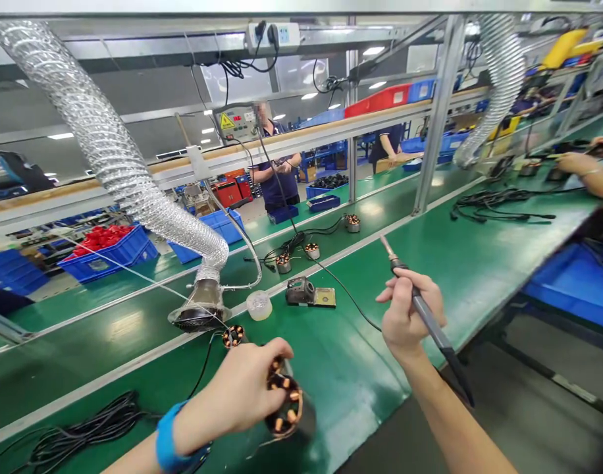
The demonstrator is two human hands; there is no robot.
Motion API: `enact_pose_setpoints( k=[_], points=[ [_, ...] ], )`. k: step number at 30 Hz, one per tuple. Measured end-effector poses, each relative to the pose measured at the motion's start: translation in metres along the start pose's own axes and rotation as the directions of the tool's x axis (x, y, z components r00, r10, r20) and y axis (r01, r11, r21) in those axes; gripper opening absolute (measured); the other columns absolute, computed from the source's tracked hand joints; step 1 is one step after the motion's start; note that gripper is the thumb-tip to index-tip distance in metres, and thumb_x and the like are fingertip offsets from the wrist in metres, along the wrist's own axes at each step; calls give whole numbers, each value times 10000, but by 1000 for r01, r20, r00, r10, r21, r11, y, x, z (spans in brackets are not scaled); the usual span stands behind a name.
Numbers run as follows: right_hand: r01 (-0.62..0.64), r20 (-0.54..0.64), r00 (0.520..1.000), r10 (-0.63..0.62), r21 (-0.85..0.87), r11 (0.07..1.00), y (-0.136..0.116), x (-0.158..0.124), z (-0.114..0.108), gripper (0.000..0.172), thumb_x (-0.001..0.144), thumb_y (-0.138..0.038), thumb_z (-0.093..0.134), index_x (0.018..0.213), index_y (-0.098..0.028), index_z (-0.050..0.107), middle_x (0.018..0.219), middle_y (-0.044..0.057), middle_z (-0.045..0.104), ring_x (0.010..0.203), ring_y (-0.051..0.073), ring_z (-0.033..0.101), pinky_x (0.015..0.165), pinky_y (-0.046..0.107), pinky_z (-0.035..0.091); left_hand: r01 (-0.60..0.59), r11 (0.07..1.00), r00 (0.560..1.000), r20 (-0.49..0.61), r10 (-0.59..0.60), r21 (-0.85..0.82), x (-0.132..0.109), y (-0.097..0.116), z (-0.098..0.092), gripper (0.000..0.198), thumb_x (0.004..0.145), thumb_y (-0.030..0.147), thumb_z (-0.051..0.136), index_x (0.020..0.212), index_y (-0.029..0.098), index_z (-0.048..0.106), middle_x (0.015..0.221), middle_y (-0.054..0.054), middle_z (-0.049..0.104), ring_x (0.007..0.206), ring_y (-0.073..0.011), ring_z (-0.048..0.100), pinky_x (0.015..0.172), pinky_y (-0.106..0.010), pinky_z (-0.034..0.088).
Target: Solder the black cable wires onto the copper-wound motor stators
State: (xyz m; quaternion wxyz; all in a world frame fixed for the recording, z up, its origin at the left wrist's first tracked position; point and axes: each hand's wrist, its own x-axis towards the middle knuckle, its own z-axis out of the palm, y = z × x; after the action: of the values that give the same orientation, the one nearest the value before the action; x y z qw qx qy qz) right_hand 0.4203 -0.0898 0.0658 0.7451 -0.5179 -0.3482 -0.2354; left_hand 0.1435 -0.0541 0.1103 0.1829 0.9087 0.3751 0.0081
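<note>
I see my left hand (242,385) curled round a black, copper-wound cylindrical motor core (288,416) over the green bench (351,359), left of my right hand (411,313), fingers wrapped about a slim grey-handled soldering iron (434,326) pointing forward.

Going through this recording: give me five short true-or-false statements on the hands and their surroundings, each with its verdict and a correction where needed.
1. The right hand holds a soldering iron. True.
2. The iron's tip touches the copper-wound part at the left hand. False: the tip is well apart from it.
3. A blue wristband is on the right wrist. False: it is on the left.
4. Red pieces lie in a blue bin. True.
5. The left hand is bare of any glove. True.
</note>
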Motion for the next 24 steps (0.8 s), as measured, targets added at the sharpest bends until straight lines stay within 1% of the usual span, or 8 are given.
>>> enact_pose_setpoints(
  k=[3, 7, 9, 12, 14, 17, 19, 24],
  points=[
    [7, -9, 1000, -7, -48, 999, 24, 12, 4, 249, 958, -361, 470, 1015, -169, 619, 728, -7, 586, 496, 106, 567, 616, 301, 521, -126, 981, 991, 57, 119, 146, 41, 23, 31, 473, 674, 254, 636, 1144, 299, 601, 870, -95, 726, 820, -295, 673, 678, -343, 444],
    [38, 7, 999, -37, -93, 995, 53, 21, 13, 264, 961, -346, 466, 1033, -154, 632, 641, -16, 562, 574, 142, 600, 734, 340, 525, -201, 937, 977, 132, 169, 285, 77, 26, 58, 477, 679, 197, 593, 1155, 218, 601, 867, -147, 720, 815, -332, 684, 669, -370, 470],
    [57, 7, 998, -56, -103, 993, 65, 25, 20, 261, 962, -326, 467, 1050, -150, 637, 601, -21, 541, 637, 166, 620, 775, 353, 516, -228, 918, 967, 186, 174, 324, 85, 24, 53, 512, 694, 212, 594, 1206, 199, 597, 877, -158, 724, 817, -335, 688, 664, -369, 482],
    [94, 8, 996, -93, -101, 990, 80, 32, 34, 240, 963, -301, 470, 1042, -157, 644, 651, 1, 572, 708, 175, 626, 778, 339, 504, -324, 911, 930, 263, 257, 256, 98, 23, 27, 596, 715, 327, 653, 1296, 215, 578, 928, -136, 740, 836, -315, 691, 686, -351, 496],
    [135, 5, 991, -135, -104, 985, 88, 37, 46, 226, 963, -290, 470, 1022, -162, 647, 703, 21, 600, 747, 175, 623, 777, 324, 497, -326, 935, 938, 172, 302, 142, 119, 23, 8, 516, 748, 389, 650, 1237, 226, 636, 978, -111, 745, 850, -284, 692, 713, -330, 497],
    [208, 11, 978, -209, -141, 968, 105, 40, 61, 207, 958, -273, 476, 1010, -162, 642, 760, 45, 629, 804, 179, 616, 776, 307, 491, -102, 994, 984, -152, 95, -39, 173, 16, -8, 274, 841, 306, 561, 1025, 193, 729, 1034, -102, 741, 933, -245, 681, 802, -301, 487],
    [240, 22, 971, -240, -177, 955, 119, 40, 66, 196, 952, -259, 485, 1022, -162, 639, 806, 60, 644, 835, 181, 612, 761, 295, 492, 128, 983, 940, -301, -162, -130, 216, 5, -11, 281, 864, 220, 530, 1063, 145, 714, 1117, -139, 716, 1055, -249, 652, 894, -298, 466],
    [251, -17, 964, -265, -270, 930, 154, 35, 60, 182, 936, -262, 515, 1015, -167, 649, 887, 81, 641, 844, 184, 610, 705, 282, 496, 445, 882, 813, -342, -471, -157, 297, -39, -12, 334, 925, 230, 543, 1204, 58, 608, 1201, -230, 630, 1099, -282, 627, 894, -365, 497]
  ],
)
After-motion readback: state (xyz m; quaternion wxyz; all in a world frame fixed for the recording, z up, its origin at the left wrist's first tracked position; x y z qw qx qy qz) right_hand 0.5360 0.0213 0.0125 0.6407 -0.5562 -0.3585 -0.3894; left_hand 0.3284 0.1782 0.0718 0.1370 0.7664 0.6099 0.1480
